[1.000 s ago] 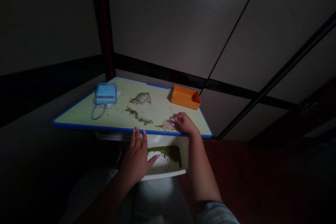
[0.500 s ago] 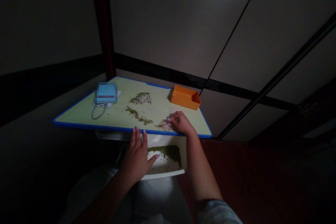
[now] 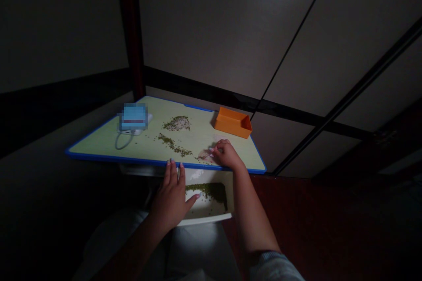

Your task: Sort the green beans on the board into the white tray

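My left hand (image 3: 170, 197) lies with fingers spread across the blue front edge of a pale green board (image 3: 99, 147), its thumb reaching over a white tray (image 3: 204, 221) held just below that edge. Green mung beans (image 3: 206, 192) lie heaped along the tray's far side. My right hand (image 3: 227, 154) rests on the board with curled fingers, touching a small scatter of beans (image 3: 204, 156). Whether those fingers pinch any beans is hidden. Two larger bean patches (image 3: 176, 124) lie farther back on the board.
An orange rectangular tray (image 3: 232, 122) stands at the board's far right corner. A blurred blue-and-white object (image 3: 133, 117) with a looped grey cable (image 3: 122, 141) lies at the far left. Dark wall panels rise behind, and a dark red floor lies to the right.
My right hand has slid slightly left across the board, closer to the small bean scatter. My left hand and the trays show no visible shift.
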{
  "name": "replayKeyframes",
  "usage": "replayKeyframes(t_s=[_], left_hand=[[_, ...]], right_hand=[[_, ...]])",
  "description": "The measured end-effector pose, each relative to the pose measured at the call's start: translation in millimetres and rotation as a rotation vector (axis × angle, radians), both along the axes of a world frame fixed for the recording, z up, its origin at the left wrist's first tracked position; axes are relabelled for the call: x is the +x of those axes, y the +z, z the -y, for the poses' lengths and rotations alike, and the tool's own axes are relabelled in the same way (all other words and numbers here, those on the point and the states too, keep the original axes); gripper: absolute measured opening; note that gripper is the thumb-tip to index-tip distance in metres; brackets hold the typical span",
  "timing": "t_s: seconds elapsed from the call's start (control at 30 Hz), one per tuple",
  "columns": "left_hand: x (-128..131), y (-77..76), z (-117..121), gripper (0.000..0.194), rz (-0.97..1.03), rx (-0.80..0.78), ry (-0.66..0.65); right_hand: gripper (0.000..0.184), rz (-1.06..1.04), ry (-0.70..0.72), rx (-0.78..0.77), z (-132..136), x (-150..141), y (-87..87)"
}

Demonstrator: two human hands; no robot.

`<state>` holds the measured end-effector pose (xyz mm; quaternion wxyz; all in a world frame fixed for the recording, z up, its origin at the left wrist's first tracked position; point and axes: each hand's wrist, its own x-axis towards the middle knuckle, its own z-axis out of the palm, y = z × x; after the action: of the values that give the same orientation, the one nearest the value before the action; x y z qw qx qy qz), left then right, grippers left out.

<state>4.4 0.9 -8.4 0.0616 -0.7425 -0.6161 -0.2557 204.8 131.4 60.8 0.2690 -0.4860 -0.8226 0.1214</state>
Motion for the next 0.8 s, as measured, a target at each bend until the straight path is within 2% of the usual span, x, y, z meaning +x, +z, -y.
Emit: replayKeyframes(t_s=[0.33, 0.8], left_hand=[[0.9, 0.2, -0.3, 0.095, 0.013, -0.003, 0.003], [1.3, 0.6, 0.0, 0.094, 0.009, 0.002, 0.011]], right_hand=[[0.023, 0.011, 0.060, -0.026, -2.4, -1.6, -2.1], [0.019, 0.083, 0.017, -0.034, 1.4, -7.3, -1.5]])
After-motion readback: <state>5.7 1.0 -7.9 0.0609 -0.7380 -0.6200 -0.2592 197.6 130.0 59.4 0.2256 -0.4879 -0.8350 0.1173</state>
